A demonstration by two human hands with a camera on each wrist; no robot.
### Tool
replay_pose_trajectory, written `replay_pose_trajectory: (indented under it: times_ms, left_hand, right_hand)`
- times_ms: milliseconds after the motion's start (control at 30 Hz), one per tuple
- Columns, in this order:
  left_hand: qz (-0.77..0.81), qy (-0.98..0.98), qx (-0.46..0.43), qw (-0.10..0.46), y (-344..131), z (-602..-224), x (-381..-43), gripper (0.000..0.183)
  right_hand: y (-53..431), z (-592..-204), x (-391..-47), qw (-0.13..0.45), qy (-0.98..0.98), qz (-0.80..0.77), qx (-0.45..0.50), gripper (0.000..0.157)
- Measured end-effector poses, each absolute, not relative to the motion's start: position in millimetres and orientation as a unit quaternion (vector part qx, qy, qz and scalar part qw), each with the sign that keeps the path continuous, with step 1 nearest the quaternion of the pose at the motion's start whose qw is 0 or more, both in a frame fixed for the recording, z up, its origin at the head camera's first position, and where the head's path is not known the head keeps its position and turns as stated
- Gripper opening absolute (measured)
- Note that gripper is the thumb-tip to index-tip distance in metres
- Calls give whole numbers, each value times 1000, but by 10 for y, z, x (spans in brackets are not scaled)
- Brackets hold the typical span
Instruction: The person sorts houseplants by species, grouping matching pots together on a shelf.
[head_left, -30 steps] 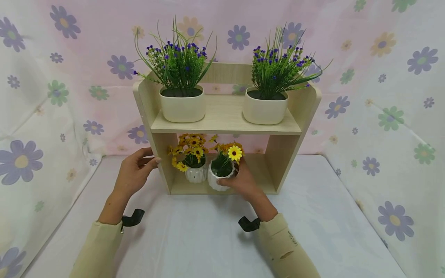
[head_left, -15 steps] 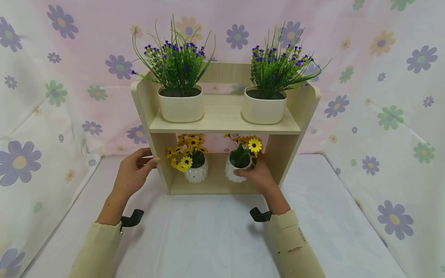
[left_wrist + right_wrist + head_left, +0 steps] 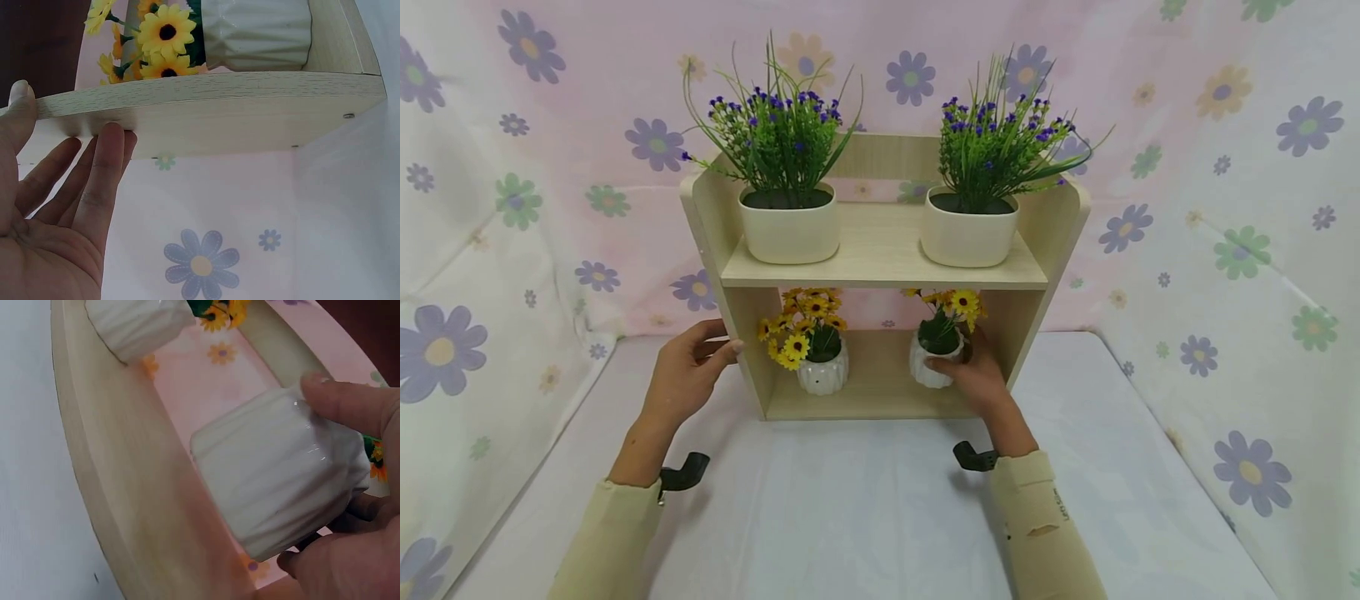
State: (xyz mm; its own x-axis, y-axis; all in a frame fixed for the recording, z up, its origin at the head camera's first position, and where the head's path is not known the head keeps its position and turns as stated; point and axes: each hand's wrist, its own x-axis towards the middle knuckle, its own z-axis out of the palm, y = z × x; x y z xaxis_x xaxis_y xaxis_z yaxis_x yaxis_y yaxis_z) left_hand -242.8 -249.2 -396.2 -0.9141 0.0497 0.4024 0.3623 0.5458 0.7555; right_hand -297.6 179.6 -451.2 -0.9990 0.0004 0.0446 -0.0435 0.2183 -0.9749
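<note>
A two-tier wooden shelf (image 3: 887, 267) stands on the table. My left hand (image 3: 688, 373) holds its left side panel; in the left wrist view the thumb (image 3: 22, 106) lies at the panel's front edge and the fingers touch the outer face. On the lower tier my right hand (image 3: 977, 375) grips a white ribbed flowerpot (image 3: 275, 465) with yellow flowers (image 3: 964, 302), near the right panel. Whether this pot's base touches the board cannot be told. A similar white pot (image 3: 823, 375) with yellow flowers stands on the left of the lower tier.
On the upper tier stand two cream oval planters, the left planter (image 3: 790, 233) and the right planter (image 3: 970, 237), both with green grass and purple flowers. A white cloth (image 3: 850, 500) covers the table. Flower-printed curtains (image 3: 617, 100) hang behind and at the sides.
My right hand has moved the gripped flowerpot rightward and slightly back, away from the left yellow-flowered pot towards the right panel. The left hand stays at the shelf's left panel.
</note>
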Motion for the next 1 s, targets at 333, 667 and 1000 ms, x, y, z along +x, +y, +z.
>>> replay_pose_trajectory:
  times_ms: [333,667,1000]
  left_hand:
    - [-458,-865,-113,168,-2494,-3957,-2416,45]
    - [-460,-863,-118,171,-2497,-3963,-2415,45]
    - [-460,-863,-118,173,-2493,-3969,-2417,44]
  right_hand:
    - [1870,-4603,-3017,36,-798,601,8,91]
    - [1892,-4715,-3052,31,-762,647,9,92]
    - [1900,-4796,-3067,34,-728,684,18,85]
